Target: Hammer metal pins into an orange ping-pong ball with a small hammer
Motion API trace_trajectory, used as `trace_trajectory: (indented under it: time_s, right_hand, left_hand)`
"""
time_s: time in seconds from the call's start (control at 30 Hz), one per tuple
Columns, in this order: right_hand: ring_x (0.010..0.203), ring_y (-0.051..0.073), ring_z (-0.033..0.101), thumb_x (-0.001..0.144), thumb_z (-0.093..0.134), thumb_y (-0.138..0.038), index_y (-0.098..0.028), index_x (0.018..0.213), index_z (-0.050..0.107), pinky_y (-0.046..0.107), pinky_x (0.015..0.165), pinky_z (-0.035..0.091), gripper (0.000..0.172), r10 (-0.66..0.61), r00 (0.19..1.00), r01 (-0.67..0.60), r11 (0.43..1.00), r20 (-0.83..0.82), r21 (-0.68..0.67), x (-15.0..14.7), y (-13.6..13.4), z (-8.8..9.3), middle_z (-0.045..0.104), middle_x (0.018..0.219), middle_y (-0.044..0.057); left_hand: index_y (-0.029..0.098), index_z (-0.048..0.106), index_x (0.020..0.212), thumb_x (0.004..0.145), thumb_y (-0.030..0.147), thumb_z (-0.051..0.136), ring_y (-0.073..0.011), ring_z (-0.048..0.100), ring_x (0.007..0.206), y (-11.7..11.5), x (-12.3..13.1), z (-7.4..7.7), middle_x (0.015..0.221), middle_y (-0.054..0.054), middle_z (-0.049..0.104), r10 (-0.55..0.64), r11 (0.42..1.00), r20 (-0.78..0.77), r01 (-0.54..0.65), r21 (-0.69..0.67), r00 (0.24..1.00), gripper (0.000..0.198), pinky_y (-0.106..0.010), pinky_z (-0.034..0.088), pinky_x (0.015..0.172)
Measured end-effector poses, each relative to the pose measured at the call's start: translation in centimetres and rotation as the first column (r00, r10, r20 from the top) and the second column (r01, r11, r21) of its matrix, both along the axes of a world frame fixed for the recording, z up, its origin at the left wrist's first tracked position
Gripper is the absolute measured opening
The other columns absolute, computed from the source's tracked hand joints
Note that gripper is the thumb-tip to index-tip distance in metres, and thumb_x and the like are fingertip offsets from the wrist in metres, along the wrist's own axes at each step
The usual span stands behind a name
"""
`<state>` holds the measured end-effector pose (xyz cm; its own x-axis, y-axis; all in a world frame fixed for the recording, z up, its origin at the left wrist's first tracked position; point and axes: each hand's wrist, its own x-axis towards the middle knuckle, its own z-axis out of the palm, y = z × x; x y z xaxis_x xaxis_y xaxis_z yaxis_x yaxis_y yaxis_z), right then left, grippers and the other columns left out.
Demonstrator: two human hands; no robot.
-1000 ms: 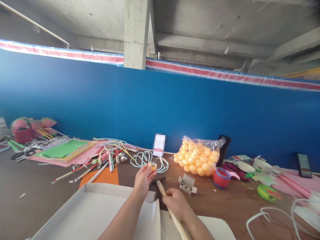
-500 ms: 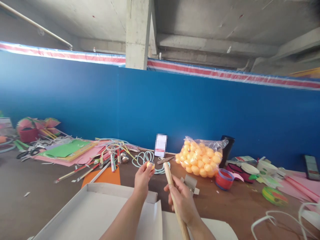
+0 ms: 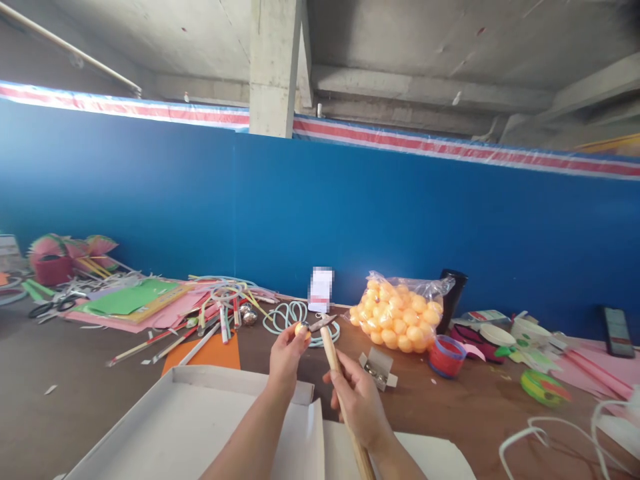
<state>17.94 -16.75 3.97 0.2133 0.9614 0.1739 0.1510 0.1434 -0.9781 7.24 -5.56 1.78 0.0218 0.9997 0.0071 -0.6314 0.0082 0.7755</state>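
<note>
My left hand [image 3: 285,360] pinches an orange ball [image 3: 301,331] between thumb and fingertips above the table. Something dark and shiny shows on the ball's upper side, too small to make out. My right hand [image 3: 357,397] is wrapped around the wooden handle of a hammer [image 3: 329,351], held upright at a slant. The narrow metal head points left, its end right beside the ball; I cannot tell whether they touch. Just right of this hand stands a small open box [image 3: 381,367] with shiny metal pieces inside. A clear bag of orange balls [image 3: 400,317] lies behind it.
A shallow white tray [image 3: 235,380] lies under my forearms. Pale-blue cord [image 3: 287,315] is coiled ahead of my hands, near a propped phone [image 3: 321,288]. Coloured paper [image 3: 133,298], strips and scissors [image 3: 53,307] lie left. Red tub [image 3: 447,357] and green tape roll [image 3: 545,388] are right.
The hammer in my right hand has shifted slightly left, bringing its head beside the ball. My left hand keeps its pinch on the ball. More of the small box now shows.
</note>
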Motion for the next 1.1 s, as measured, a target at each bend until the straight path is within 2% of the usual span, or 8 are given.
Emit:
trace_trajectory:
  time_s: [0.1,0.3,0.43,0.6,0.77,0.9,1.1]
  right_hand:
    - [0.047,0.009,0.049,0.080,0.051,-0.038,-0.026,0.125,0.048,0.016,0.032,0.035,0.046,-0.039,0.999,0.039,0.999,-0.038,-0.003,-0.10,-0.07,0.24,0.061,0.080,0.003]
    - [0.046,0.009,0.049,0.079,0.052,-0.037,-0.027,0.124,0.048,0.016,0.032,0.034,0.046,0.006,0.999,-0.007,1.000,-0.039,-0.030,-0.04,0.07,0.01,0.061,0.079,0.002]
    - [0.047,0.008,0.049,0.079,0.052,-0.039,-0.025,0.124,0.048,0.015,0.032,0.034,0.047,-0.035,0.997,0.034,0.999,-0.075,-0.025,-0.06,0.10,-0.10,0.061,0.081,0.003]
    - [0.047,0.008,0.049,0.081,0.051,-0.038,-0.026,0.125,0.047,0.015,0.033,0.035,0.046,0.029,0.999,-0.030,0.999,-0.038,-0.027,-0.21,-0.05,0.09,0.061,0.080,0.003]
    - [0.049,0.009,0.050,0.081,0.051,-0.040,-0.025,0.126,0.046,0.016,0.034,0.037,0.048,-0.044,0.997,0.042,0.999,-0.064,-0.020,-0.28,-0.13,0.37,0.061,0.085,0.004]
    - [0.048,0.009,0.050,0.079,0.053,-0.041,-0.023,0.124,0.048,0.016,0.032,0.036,0.049,-0.006,0.999,0.004,1.000,-0.052,-0.031,-0.27,-0.11,0.24,0.062,0.082,0.004]
    - [0.048,0.009,0.051,0.077,0.054,-0.044,-0.022,0.125,0.047,0.017,0.033,0.039,0.053,-0.045,0.995,0.045,0.999,-0.091,0.003,-0.30,-0.05,0.12,0.063,0.085,0.006]
  left_hand:
    - [0.013,0.063,0.092,0.066,0.028,0.072,-0.0128,0.061,0.079,-0.03,0.04,0.08,0.086,-0.006,0.063,0.026,1.000,-0.017,-0.026,-0.002,1.000,0.031,-0.029,0.050,0.081]
    - [0.013,0.063,0.091,0.065,0.025,0.073,-0.0120,0.062,0.074,-0.15,0.17,0.08,0.085,-0.005,0.063,0.004,1.000,-0.013,-0.004,-0.006,1.000,0.030,-0.028,0.051,0.079]
    - [0.012,0.063,0.092,0.067,0.025,0.071,-0.0125,0.062,0.077,-0.08,0.19,0.08,0.085,-0.006,0.063,0.025,1.000,-0.003,-0.025,-0.019,1.000,0.029,-0.028,0.051,0.080]
    - [0.011,0.063,0.090,0.067,0.023,0.071,-0.0109,0.061,0.071,-0.02,0.32,0.11,0.080,-0.005,0.062,0.011,0.999,0.014,-0.010,-0.039,1.000,0.027,-0.028,0.052,0.077]
    - [0.011,0.064,0.090,0.067,0.024,0.071,-0.0121,0.062,0.074,-0.24,0.31,0.39,0.083,-0.006,0.063,0.039,0.999,0.003,-0.039,-0.035,0.999,0.028,-0.029,0.052,0.077]
    - [0.011,0.064,0.090,0.067,0.024,0.071,-0.0121,0.062,0.072,-0.25,0.28,0.39,0.082,-0.006,0.063,0.019,0.999,-0.008,-0.020,-0.027,1.000,0.027,-0.030,0.052,0.077]
    - [0.011,0.065,0.091,0.067,0.026,0.071,-0.0131,0.062,0.074,-0.15,0.27,0.15,0.085,-0.007,0.063,0.052,0.998,-0.024,-0.053,-0.022,0.998,0.029,-0.030,0.053,0.077]
